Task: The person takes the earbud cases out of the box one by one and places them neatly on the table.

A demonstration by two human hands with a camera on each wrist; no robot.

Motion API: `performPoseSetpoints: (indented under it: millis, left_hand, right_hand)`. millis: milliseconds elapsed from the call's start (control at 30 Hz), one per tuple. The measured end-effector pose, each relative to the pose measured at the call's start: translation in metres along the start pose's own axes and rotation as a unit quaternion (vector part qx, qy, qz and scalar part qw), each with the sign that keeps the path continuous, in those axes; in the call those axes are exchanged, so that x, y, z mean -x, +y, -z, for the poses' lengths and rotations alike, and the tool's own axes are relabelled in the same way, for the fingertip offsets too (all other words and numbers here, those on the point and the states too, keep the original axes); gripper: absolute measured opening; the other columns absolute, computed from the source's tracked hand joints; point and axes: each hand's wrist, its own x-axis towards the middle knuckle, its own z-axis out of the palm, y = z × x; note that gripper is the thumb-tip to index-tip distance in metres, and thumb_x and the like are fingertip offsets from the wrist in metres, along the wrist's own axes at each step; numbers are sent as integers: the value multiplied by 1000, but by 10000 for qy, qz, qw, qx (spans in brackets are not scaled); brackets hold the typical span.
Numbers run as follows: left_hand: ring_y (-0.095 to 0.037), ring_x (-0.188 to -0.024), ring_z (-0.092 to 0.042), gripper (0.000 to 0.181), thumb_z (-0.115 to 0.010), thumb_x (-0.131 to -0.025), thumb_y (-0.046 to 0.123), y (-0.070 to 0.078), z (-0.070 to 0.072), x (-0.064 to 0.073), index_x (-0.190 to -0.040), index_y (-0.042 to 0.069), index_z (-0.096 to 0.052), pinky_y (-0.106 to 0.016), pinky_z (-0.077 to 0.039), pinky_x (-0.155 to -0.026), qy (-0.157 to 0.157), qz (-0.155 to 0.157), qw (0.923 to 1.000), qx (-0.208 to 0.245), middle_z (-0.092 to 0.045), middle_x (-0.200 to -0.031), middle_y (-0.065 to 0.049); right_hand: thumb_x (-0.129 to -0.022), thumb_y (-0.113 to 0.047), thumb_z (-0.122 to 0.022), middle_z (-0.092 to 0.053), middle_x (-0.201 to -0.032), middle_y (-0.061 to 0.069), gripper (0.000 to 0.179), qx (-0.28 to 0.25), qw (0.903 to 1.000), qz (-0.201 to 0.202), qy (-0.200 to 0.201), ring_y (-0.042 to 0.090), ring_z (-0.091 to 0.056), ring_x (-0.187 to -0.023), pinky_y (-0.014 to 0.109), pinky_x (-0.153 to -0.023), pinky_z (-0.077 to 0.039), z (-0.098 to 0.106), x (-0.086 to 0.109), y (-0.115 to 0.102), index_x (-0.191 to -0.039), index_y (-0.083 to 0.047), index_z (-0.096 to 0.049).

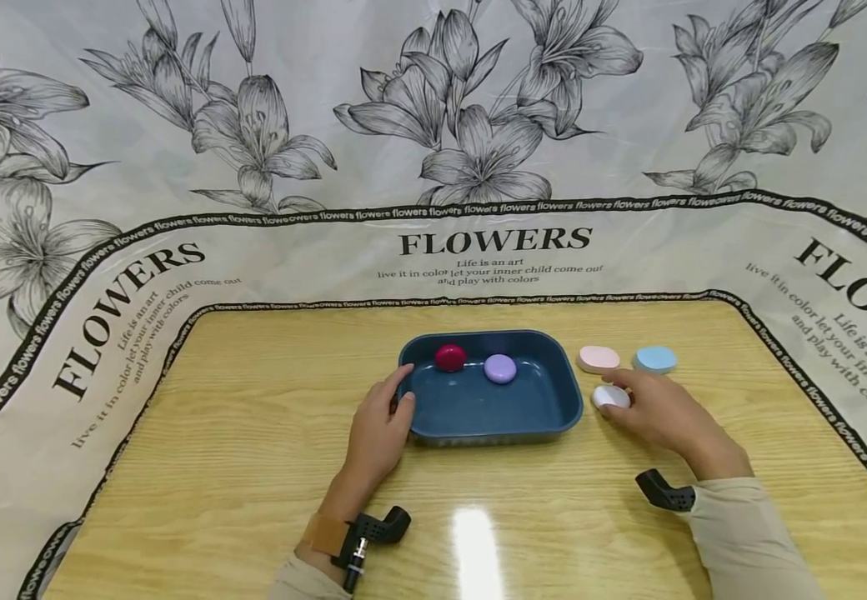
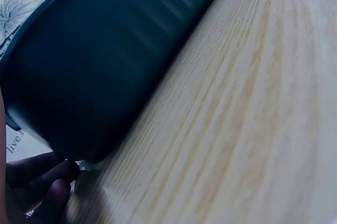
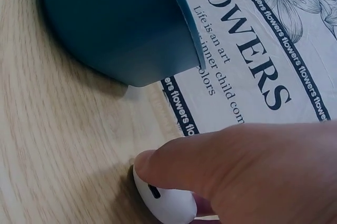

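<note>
- Head: dark blue, rounded-rectangular, plastic-looking tray [image 1: 489,408] seen on pale yellow wood-grain tabletop [image 1: 268,467].
- Inside tray, from its middle: glossy dark red round piece [image 1: 450,358] set at 10 o'clock, glossy lilac round piece [image 1: 500,369] near 12-1 o'clock; the two are apart.
- Left hand [image 1: 377,433] placed at tray's 9 o'clock end; thumb and forefinger spread, tips rested on rim.
- White, smooth oval plastic-looking piece [image 1: 610,397] located outside tray at 3 o'clock, near the wall; pinched between thumb and fingers of right hand [image 1: 662,412].
- From white piece: pale pink oval piece [image 1: 598,359] at 11-12 o'clock, light blue oval piece [image 1: 654,359] at 1-2 o'clock, both on tabletop.
- Black angular device worn at each wrist; brown strap [image 1: 326,534] seen on left one. Beige sleeves worn.
- Table backed at 12 o'clock by white cloth with black lily print [image 1: 291,258], lettered "FLOWERS".
- Left wrist: ridged outer tray wall shown at 10-11 o'clock; bent fingers seen at 7-8 o'clock, by tray's lower corner; dim there, exact contact cannot be told.
- Right wrist: white piece held at 6 o'clock, thumb pressed on it; dark slot-shaped mark [image 3: 154,191] shown. Tray wall seen at 11 o'clock, apart from piece.
</note>
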Motion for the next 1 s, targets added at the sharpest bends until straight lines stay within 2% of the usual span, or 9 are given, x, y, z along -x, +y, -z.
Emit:
performPoseSetpoints:
  millis: [167, 400, 500, 633, 800, 933, 1000]
  left_hand:
    - [-19, -89, -53, 42, -54, -103, 21, 1, -1, -3, -144, 24, -56, -41, -43, -79, 12, -52, 10000, -21, -62, -113, -2]
    - [-18, -94, -55, 41, -54, -103, 23, 0, -2, 0, -144, 28, -57, -43, -46, -84, -7, 137, 9999, -22, -63, -119, -2]
    - [-18, -96, -55, 41, -54, -103, 23, 0, -1, 0, -144, 27, -57, -43, -46, -85, 1, 114, 9999, -18, -62, -121, -2]
    - [-18, -92, -54, 41, -53, -103, 24, 2, 0, -1, -144, 24, -57, -42, -44, -82, 63, 38, 10000, 3, -62, -114, -1]
    - [-18, -88, -53, 41, -54, -103, 24, 3, -1, 0, -144, 23, -57, -41, -43, -78, 60, 2, 10000, 27, -61, -108, 0]
    - [-17, -88, -53, 40, -55, -103, 23, 2, -2, 1, -143, 27, -57, -40, -44, -78, 79, -9, 10000, -21, -62, -109, 0]
    - [-17, -88, -53, 40, -55, -103, 23, 2, -2, 2, -143, 28, -57, -39, -44, -78, 69, -11, 10000, -67, -62, -109, 0]
  right_hand:
    - [-90, -19, -74, -68, -106, 15, 39, -68, 9999, 105, 0, 28, -62, -91, 52, -81, -47, -1, -2, 4, -121, 3, -65]
    - [-90, -19, -72, -66, -109, 18, 41, -45, 9999, 163, 10, 31, -62, -94, 53, -83, -47, 0, 0, 3, -123, 4, -65]
    - [-92, -21, -71, -63, -117, 24, 43, -29, 9999, 95, 82, 40, -60, -105, 58, -90, -44, 3, 2, 0, -126, 4, -63]
    - [-98, -27, -64, -56, -129, 30, 45, -24, 9998, -9, 183, 49, -51, -121, 63, -98, -38, 14, 2, -5, -131, 3, -61]
    - [-100, -29, -60, -58, -128, 27, 44, -167, 9993, 8, 325, 46, -55, -116, 61, -94, -42, 21, 2, -7, -132, 2, -61]
    - [-101, -25, -60, -61, -127, 25, 42, -342, 9984, 77, 450, 44, -59, -112, 59, -89, -45, 22, -2, -9, -132, 3, -60]
    - [-102, -28, -59, -62, -126, 23, 43, -450, 9978, 81, 479, 41, -61, -110, 57, -87, -47, 22, -5, -13, -132, 3, -61]
